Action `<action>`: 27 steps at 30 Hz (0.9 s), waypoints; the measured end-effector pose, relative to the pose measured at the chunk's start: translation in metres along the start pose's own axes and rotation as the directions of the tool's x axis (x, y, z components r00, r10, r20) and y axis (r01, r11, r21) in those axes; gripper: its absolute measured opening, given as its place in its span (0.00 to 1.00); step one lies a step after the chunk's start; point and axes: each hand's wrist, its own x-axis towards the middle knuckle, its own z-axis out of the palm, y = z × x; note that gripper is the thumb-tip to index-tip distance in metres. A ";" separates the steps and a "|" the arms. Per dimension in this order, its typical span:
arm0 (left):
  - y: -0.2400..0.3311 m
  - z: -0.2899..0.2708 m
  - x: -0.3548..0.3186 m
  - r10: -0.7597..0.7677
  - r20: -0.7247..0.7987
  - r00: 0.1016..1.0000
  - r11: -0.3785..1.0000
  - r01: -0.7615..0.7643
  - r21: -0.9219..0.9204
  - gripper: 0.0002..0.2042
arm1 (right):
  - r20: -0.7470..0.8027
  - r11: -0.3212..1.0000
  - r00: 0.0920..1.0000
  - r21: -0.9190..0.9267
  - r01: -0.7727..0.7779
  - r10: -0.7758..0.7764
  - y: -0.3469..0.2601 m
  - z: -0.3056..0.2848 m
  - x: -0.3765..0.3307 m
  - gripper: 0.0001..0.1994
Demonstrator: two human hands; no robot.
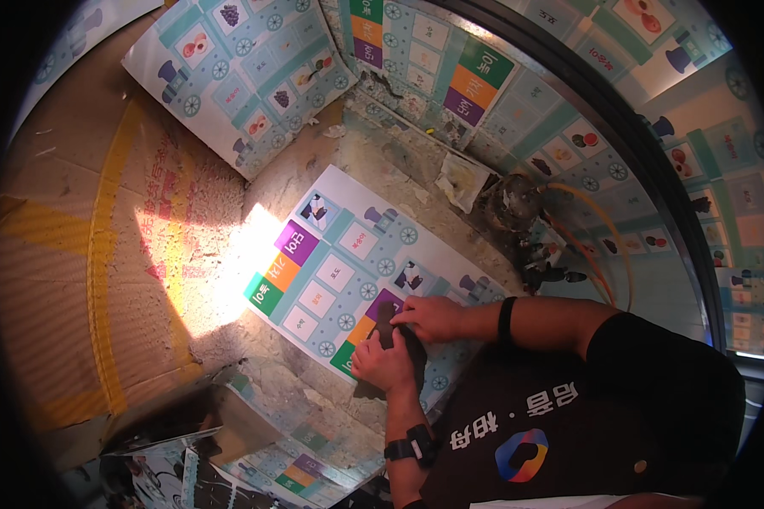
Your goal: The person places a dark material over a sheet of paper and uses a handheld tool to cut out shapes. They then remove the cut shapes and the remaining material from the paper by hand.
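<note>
A printed card sheet (pixel 318 310) lies slantwise on the worn work surface, with train drawings, white boxes and green, orange and purple blocks. Over its near end, my left hand (pixel 382 362) and my right hand (pixel 433 319) meet with bent fingers. Between them is a dark, limp-looking flat piece (pixel 385 316), and both hands are closed on it. Its kind cannot be made out, and my fingers cover part of it. The right fingertips press at its upper side, the left thumb and fingers lower down. Dark areas beside the hands may be more of it or shadow.
A large brown cardboard sheet (pixel 68 280) with yellow tape stands on the left. Another printed sheet (pixel 246 72) leans at the back. A grimy metal fitting (pixel 515 204) with an orange hose (pixel 617 242) sits to the right, near a crumpled paper (pixel 463 180). A dark curved rail (pixel 620 97) runs behind.
</note>
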 end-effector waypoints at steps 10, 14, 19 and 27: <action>0.000 0.001 0.001 -0.016 0.018 1.000 1.000 0.016 -0.011 0.20 | -0.014 1.000 1.000 0.023 -0.013 0.013 0.002 0.002 0.001 0.19; 0.001 0.001 0.000 -0.022 0.027 0.999 1.000 0.022 0.002 0.20 | -0.014 0.999 1.000 0.034 -0.010 0.010 0.002 0.002 0.001 0.19; 0.001 0.002 0.000 -0.030 0.033 0.999 0.999 0.031 -0.013 0.20 | 0.008 0.999 1.000 0.048 -0.011 0.010 0.003 0.003 0.003 0.20; 0.000 0.002 0.000 -0.029 0.040 0.999 0.999 0.030 -0.017 0.20 | 0.049 1.000 0.999 0.029 -0.007 0.005 0.001 -0.003 0.002 0.22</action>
